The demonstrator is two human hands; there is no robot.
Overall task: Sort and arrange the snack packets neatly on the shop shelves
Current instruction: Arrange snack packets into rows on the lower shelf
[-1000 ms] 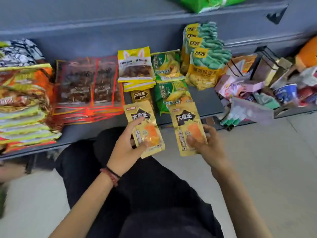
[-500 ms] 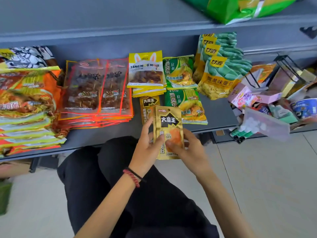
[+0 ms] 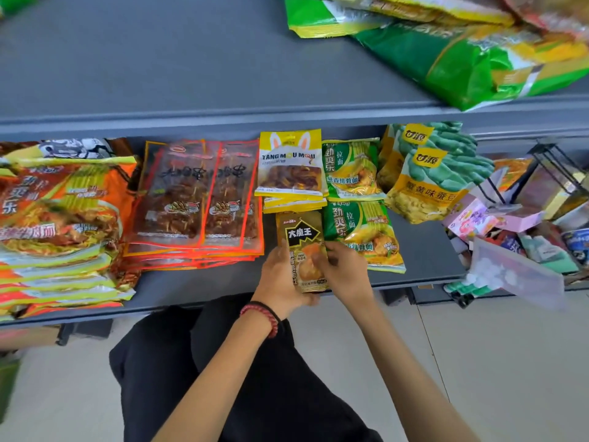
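Left hand (image 3: 281, 282): grips gold packet (image 3: 302, 242) (left edge), frame centre.
Right hand (image 3: 345, 273): pinches its right edge.
Shelf (image 3: 425, 250): beneath.

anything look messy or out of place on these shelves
Yes. At the right end of the lower shelf, small boxes and packets lie in a loose jumble, and a clear bag hangs over the front edge. On the upper shelf, a big green bag lies askew, overhanging the edge. The stacks further left look tidy.

Bright, even light with soft shadows; glossy snack packets (image 3: 197, 193) show mild glare; the right frame edge bends and blurs.
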